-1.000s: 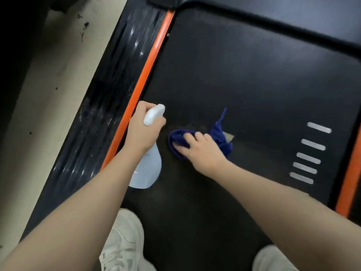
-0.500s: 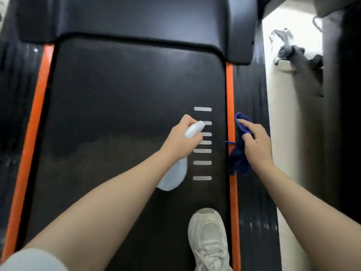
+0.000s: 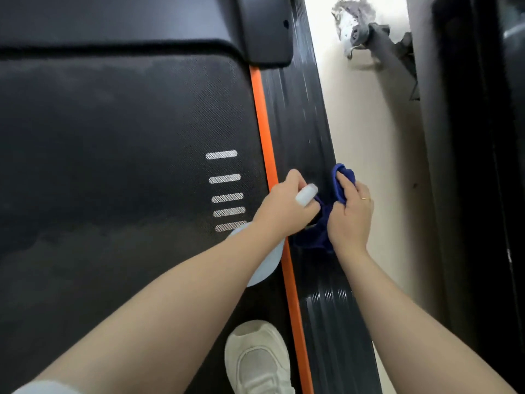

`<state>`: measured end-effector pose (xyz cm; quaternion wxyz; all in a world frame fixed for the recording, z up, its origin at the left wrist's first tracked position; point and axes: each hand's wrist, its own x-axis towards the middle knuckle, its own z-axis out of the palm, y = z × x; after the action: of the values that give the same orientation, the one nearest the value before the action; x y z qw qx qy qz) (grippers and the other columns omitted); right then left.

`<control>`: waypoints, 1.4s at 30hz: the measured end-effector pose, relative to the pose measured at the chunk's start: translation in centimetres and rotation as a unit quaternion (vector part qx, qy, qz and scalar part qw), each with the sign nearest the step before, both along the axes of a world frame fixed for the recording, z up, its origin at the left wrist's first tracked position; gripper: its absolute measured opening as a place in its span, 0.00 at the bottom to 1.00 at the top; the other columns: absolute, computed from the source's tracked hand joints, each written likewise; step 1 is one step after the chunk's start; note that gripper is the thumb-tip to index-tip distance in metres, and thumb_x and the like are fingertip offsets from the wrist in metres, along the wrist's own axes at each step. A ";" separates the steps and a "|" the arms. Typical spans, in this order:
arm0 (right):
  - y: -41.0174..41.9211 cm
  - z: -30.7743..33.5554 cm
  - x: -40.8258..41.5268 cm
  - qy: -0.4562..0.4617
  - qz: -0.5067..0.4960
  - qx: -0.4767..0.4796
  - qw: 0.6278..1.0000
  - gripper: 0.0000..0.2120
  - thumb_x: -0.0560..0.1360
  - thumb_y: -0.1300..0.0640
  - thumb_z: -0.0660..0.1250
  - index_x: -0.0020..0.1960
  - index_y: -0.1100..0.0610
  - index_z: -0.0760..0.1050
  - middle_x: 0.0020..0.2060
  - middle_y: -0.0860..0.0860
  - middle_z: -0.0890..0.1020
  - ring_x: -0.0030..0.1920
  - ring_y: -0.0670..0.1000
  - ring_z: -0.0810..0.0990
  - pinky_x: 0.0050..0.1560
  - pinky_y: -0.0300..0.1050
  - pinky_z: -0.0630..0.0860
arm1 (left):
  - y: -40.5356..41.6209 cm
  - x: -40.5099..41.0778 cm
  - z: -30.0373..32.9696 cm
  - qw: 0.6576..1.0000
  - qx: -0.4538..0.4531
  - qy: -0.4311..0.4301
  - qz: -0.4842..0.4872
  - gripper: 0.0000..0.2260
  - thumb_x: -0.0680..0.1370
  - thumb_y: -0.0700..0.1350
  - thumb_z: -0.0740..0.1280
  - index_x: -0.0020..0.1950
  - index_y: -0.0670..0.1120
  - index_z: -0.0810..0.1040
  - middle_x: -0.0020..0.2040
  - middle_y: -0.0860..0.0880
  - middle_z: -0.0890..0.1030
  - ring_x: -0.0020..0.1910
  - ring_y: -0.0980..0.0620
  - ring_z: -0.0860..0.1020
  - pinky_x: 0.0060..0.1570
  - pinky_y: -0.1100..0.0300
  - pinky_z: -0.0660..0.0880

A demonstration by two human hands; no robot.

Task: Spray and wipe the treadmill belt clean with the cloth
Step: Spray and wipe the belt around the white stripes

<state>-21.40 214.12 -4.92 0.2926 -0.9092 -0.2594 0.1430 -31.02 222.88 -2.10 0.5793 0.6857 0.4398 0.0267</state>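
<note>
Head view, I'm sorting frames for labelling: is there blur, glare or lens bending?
Head view: mostly sharp, the belt weave shows; soft streaky sheen on the side rail; the orange strip slants from the wide angle; the right hand and cloth are slightly soft.

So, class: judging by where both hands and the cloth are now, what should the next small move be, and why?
Probably draw the blue cloth along the ribbed side rail with the right hand: it is bunched there beside the orange stripe, while the left hand grips the spray bottle.
</note>
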 end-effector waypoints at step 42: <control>-1.8 -2.9 0.8 -0.217 0.589 -0.029 0.778 0.17 0.78 0.51 0.56 0.54 0.55 0.81 0.60 0.56 0.78 0.59 0.61 0.70 0.55 0.55 0.69 | 7.5 -2.6 1.5 0.985 0.046 -0.089 0.144 0.07 0.76 0.40 0.67 0.45 0.44 0.68 0.35 0.55 0.72 0.30 0.63 0.70 0.32 0.70 0.67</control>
<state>-20.63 212.33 -7.80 0.0607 -0.5941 -0.7966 0.0938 -33.61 230.42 -0.62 0.5740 0.6364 0.4787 0.1908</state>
